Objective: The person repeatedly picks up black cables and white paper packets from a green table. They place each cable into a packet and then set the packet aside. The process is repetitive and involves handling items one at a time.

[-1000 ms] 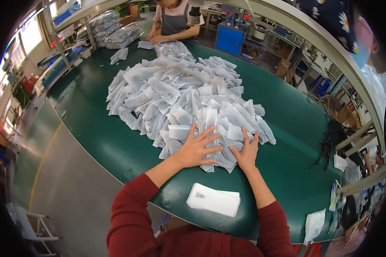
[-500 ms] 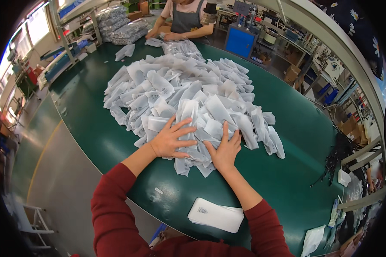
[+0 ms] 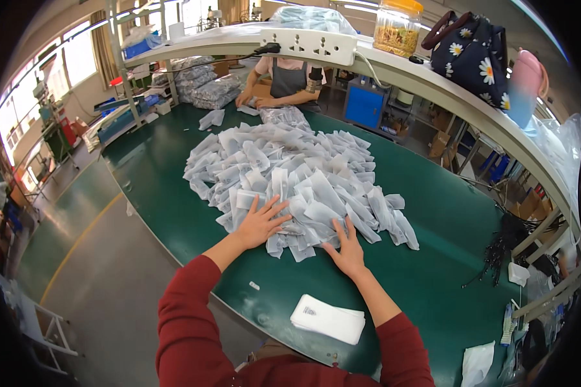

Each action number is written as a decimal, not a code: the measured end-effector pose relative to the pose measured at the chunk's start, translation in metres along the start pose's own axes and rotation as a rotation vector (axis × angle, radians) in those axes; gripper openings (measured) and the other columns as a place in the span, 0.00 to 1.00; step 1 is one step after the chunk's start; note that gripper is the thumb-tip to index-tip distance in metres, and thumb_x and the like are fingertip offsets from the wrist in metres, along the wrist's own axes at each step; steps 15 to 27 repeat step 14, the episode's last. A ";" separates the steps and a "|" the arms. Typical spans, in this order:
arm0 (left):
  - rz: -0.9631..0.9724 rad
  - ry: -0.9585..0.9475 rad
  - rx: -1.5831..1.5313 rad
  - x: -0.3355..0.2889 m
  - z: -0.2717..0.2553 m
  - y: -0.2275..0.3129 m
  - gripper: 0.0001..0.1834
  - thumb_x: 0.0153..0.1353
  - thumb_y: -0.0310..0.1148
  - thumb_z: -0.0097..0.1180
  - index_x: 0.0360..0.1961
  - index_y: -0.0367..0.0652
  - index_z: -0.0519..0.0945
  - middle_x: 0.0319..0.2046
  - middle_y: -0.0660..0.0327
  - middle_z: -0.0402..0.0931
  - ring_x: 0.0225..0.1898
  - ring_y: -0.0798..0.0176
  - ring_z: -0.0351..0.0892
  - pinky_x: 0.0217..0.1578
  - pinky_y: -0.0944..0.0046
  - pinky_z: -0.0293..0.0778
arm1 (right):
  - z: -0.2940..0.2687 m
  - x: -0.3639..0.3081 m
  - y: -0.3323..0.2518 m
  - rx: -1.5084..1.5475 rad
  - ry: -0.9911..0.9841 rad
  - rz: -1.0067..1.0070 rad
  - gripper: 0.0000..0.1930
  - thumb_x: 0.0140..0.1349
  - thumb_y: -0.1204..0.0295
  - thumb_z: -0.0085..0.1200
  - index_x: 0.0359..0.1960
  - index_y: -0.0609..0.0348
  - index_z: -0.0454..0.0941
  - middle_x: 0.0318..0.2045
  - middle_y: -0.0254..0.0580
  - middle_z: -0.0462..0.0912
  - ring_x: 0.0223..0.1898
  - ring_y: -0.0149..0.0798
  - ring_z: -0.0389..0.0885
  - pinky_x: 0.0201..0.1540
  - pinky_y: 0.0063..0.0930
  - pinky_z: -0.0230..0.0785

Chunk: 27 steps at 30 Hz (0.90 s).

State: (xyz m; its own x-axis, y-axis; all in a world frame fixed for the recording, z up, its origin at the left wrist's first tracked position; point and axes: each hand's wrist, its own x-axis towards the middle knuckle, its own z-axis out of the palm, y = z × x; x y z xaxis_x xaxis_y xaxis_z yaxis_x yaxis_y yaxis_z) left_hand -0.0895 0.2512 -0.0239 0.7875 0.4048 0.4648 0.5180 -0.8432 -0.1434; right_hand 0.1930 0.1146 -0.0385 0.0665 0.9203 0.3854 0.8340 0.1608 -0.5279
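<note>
A large heap of small frosted plastic bags (image 3: 284,161), pale grey and overlapping, covers the middle of the green table (image 3: 445,213). My left hand (image 3: 260,224) lies with fingers spread on the near left edge of the heap, touching the bags. At the near right edge, my right hand (image 3: 347,250) has its fingers apart, with the fingertips against the bags. Neither hand grips anything. Between my forearms, close to the table's front edge, rests a stack of flat white bags (image 3: 328,319) with a small dark print.
Across the table a person in a grey apron (image 3: 289,80) handles bags. A shelf beam spans above, carrying a power strip (image 3: 308,47), a yellow-lidded jar (image 3: 397,29) and a flowered bag (image 3: 472,58). Black cables (image 3: 497,248) hang at the right.
The view has tilted up, bringing the overhead shelf into sight. My right hand has eased back from the heap slightly; both hands stay spread by the bags.
</note>
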 end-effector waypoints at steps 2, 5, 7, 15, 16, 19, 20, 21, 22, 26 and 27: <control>-0.009 0.046 0.032 -0.016 -0.018 0.026 0.25 0.59 0.35 0.59 0.60 0.58 0.76 0.67 0.54 0.62 0.73 0.47 0.53 0.69 0.36 0.48 | -0.018 -0.028 -0.004 0.036 0.020 -0.010 0.38 0.62 0.48 0.57 0.72 0.44 0.60 0.72 0.56 0.53 0.69 0.60 0.61 0.65 0.46 0.62; 0.065 0.151 -0.517 -0.046 -0.070 0.091 0.23 0.56 0.25 0.59 0.55 0.48 0.78 0.54 0.50 0.73 0.59 0.46 0.71 0.59 0.45 0.67 | -0.042 -0.072 0.002 0.101 0.093 0.079 0.36 0.62 0.52 0.58 0.70 0.46 0.63 0.71 0.54 0.56 0.68 0.56 0.63 0.65 0.41 0.62; 0.127 0.191 -0.630 -0.087 -0.086 0.142 0.18 0.53 0.24 0.62 0.48 0.43 0.81 0.36 0.55 0.80 0.37 0.49 0.80 0.39 0.54 0.76 | -0.048 -0.104 0.021 0.113 0.153 0.131 0.31 0.63 0.54 0.58 0.66 0.51 0.68 0.68 0.54 0.63 0.66 0.54 0.66 0.64 0.40 0.64; -0.267 -0.287 -0.881 -0.261 -0.046 0.178 0.10 0.57 0.26 0.60 0.41 0.41 0.82 0.38 0.51 0.81 0.34 0.46 0.82 0.39 0.57 0.79 | -0.068 -0.164 0.050 0.200 0.346 0.145 0.18 0.62 0.58 0.61 0.47 0.58 0.83 0.55 0.49 0.79 0.54 0.47 0.79 0.54 0.34 0.73; -0.267 -0.287 -0.881 -0.261 -0.046 0.178 0.10 0.57 0.26 0.60 0.41 0.41 0.82 0.38 0.51 0.81 0.34 0.46 0.82 0.39 0.57 0.79 | -0.068 -0.164 0.050 0.200 0.346 0.145 0.18 0.62 0.58 0.61 0.47 0.58 0.83 0.55 0.49 0.79 0.54 0.47 0.79 0.54 0.34 0.73; -0.267 -0.287 -0.881 -0.261 -0.046 0.178 0.10 0.57 0.26 0.60 0.41 0.41 0.82 0.38 0.51 0.81 0.34 0.46 0.82 0.39 0.57 0.79 | -0.068 -0.164 0.050 0.200 0.346 0.145 0.18 0.62 0.58 0.61 0.47 0.58 0.83 0.55 0.49 0.79 0.54 0.47 0.79 0.54 0.34 0.73; -0.267 -0.287 -0.881 -0.261 -0.046 0.178 0.10 0.57 0.26 0.60 0.41 0.41 0.82 0.38 0.51 0.81 0.34 0.46 0.82 0.39 0.57 0.79 | -0.068 -0.164 0.050 0.200 0.346 0.145 0.18 0.62 0.58 0.61 0.47 0.58 0.83 0.55 0.49 0.79 0.54 0.47 0.79 0.54 0.34 0.73; -0.267 -0.287 -0.881 -0.261 -0.046 0.178 0.10 0.57 0.26 0.60 0.41 0.41 0.82 0.38 0.51 0.81 0.34 0.46 0.82 0.39 0.57 0.79 | -0.068 -0.164 0.050 0.200 0.346 0.145 0.18 0.62 0.58 0.61 0.47 0.58 0.83 0.55 0.49 0.79 0.54 0.47 0.79 0.54 0.34 0.73; -0.267 -0.287 -0.881 -0.261 -0.046 0.178 0.10 0.57 0.26 0.60 0.41 0.41 0.82 0.38 0.51 0.81 0.34 0.46 0.82 0.39 0.57 0.79 | -0.068 -0.164 0.050 0.200 0.346 0.145 0.18 0.62 0.58 0.61 0.47 0.58 0.83 0.55 0.49 0.79 0.54 0.47 0.79 0.54 0.34 0.73; -0.267 -0.287 -0.881 -0.261 -0.046 0.178 0.10 0.57 0.26 0.60 0.41 0.41 0.82 0.38 0.51 0.81 0.34 0.46 0.82 0.39 0.57 0.79 | -0.068 -0.164 0.050 0.200 0.346 0.145 0.18 0.62 0.58 0.61 0.47 0.58 0.83 0.55 0.49 0.79 0.54 0.47 0.79 0.54 0.34 0.73; -0.267 -0.287 -0.881 -0.261 -0.046 0.178 0.10 0.57 0.26 0.60 0.41 0.41 0.82 0.38 0.51 0.81 0.34 0.46 0.82 0.39 0.57 0.79 | -0.068 -0.164 0.050 0.200 0.346 0.145 0.18 0.62 0.58 0.61 0.47 0.58 0.83 0.55 0.49 0.79 0.54 0.47 0.79 0.54 0.34 0.73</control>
